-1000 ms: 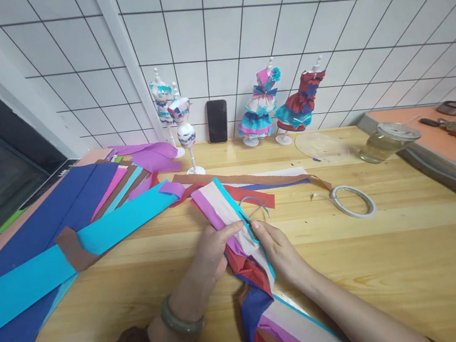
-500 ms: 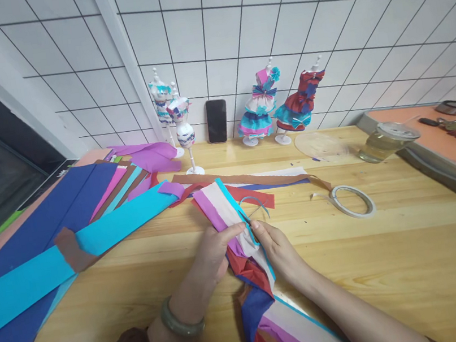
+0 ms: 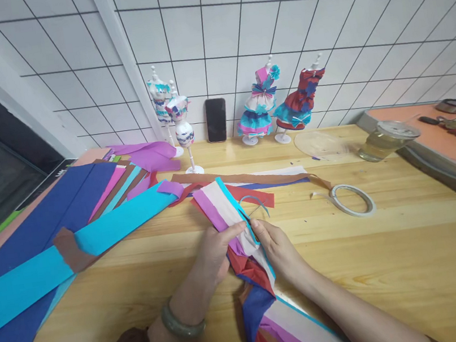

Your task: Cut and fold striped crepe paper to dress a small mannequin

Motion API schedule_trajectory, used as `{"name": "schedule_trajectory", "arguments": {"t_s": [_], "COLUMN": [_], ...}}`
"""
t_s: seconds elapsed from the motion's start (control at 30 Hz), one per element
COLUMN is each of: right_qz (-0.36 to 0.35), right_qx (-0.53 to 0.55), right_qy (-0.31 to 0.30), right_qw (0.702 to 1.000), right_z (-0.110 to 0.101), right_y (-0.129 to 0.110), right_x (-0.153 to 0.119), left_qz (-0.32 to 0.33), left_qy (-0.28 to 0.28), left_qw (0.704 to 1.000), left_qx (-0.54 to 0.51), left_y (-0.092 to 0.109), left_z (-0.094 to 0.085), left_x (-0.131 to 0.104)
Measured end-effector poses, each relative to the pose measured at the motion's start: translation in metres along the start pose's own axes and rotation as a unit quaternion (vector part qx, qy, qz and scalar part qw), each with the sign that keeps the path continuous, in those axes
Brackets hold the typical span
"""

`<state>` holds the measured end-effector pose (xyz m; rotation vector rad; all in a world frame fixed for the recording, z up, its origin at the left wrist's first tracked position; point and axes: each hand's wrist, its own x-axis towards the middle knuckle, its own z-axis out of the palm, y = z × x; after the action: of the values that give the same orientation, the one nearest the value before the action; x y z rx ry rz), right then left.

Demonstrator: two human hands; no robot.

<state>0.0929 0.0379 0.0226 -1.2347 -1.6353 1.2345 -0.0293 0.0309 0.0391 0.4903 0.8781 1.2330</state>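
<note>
Near the middle of the table, my left hand [image 3: 216, 251] pinches a layered strip of crepe paper [image 3: 221, 203] in purple, white and turquoise. My right hand [image 3: 274, 244] is closed at the strip's turquoise edge, its fingertips close to the left thumb. A thin curved turquoise piece [image 3: 258, 199] sticks out just above the fingertips. What lies between the fingertips is too small to make out. Below the hands the strip twists, showing red and blue layers [image 3: 259, 309], and runs down to the table's front edge.
Blue paper [image 3: 16, 242] and a long turquoise strip [image 3: 116, 227] cover the left side. Mannequins [image 3: 184, 132], some dressed [image 3: 257, 112], and a phone [image 3: 216, 120] stand at the back. Right are a tape roll [image 3: 369, 213] and a glass cup [image 3: 379, 147].
</note>
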Motion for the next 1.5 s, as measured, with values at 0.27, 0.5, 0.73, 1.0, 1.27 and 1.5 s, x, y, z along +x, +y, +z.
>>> {"name": "schedule_trajectory", "arguments": {"t_s": [0.27, 0.5, 0.73, 1.0, 1.27, 1.5], "right_qz": [0.000, -0.003, -0.004, 0.001, -0.006, -0.010], "right_qx": [-0.019, -0.040, -0.043, -0.031, -0.040, -0.040], "right_qy": [0.005, -0.015, -0.031, -0.035, -0.020, -0.014], "right_qw": [1.000, 0.999, 0.999, 0.999, 0.999, 0.999], "right_z": [-0.001, 0.000, 0.001, 0.002, 0.002, 0.003], "right_y": [-0.001, -0.002, -0.002, -0.003, -0.002, -0.003], "right_x": [0.000, -0.004, -0.005, -0.005, -0.005, -0.005], "left_qz": [-0.003, 0.049, 0.039, 0.054, 0.057, 0.059], "left_qy": [-0.014, 0.022, 0.055, 0.049, 0.042, 0.070], "left_qw": [1.000, 0.998, 0.997, 0.997, 0.997, 0.996], "left_qx": [-0.005, -0.041, -0.027, -0.022, -0.005, 0.004], "left_y": [0.005, 0.021, 0.021, 0.017, 0.014, 0.010], "left_z": [-0.001, -0.006, -0.006, -0.007, -0.002, -0.001], "left_x": [0.001, 0.005, 0.004, 0.006, 0.002, 0.002]}}
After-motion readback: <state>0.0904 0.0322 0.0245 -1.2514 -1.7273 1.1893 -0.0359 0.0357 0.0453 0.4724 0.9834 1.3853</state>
